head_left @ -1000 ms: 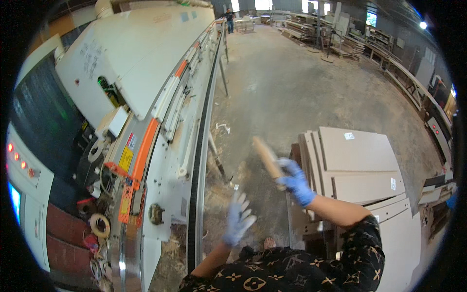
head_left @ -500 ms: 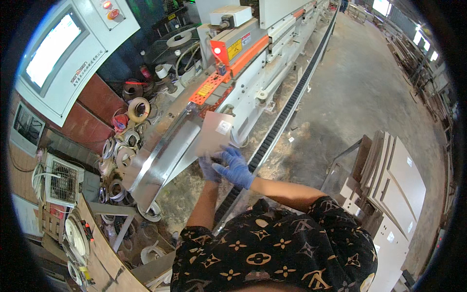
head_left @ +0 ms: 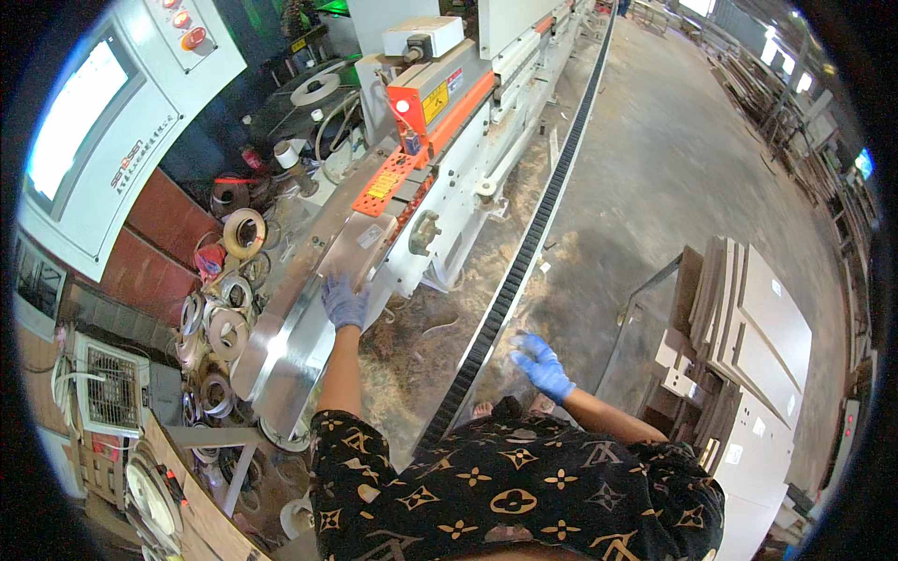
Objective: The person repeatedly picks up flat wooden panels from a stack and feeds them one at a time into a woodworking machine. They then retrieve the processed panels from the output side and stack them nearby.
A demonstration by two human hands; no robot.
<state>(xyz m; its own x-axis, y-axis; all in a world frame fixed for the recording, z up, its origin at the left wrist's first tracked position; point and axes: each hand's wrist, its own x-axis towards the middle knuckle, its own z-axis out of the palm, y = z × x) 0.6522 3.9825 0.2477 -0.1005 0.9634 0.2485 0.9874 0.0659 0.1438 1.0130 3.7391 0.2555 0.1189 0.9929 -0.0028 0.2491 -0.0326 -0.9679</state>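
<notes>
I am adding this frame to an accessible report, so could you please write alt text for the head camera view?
A person's blue-gloved left hand presses a small wooden panel on the metal infeed table of an edge-banding machine. The gloved right hand hangs open and empty above the black conveyor track, with stacked white panels at right.

Edge-tape rolls [head_left: 224,327], stacked white boards [head_left: 762,346].

Left hand [head_left: 344,301], blue-gloved: arm bare and extended forward, palm down, fingers flat and together. Right hand [head_left: 543,366], blue-gloved: forearm bare, raised well to the right of the left hand, fingers spread, grasping nothing.
</notes>
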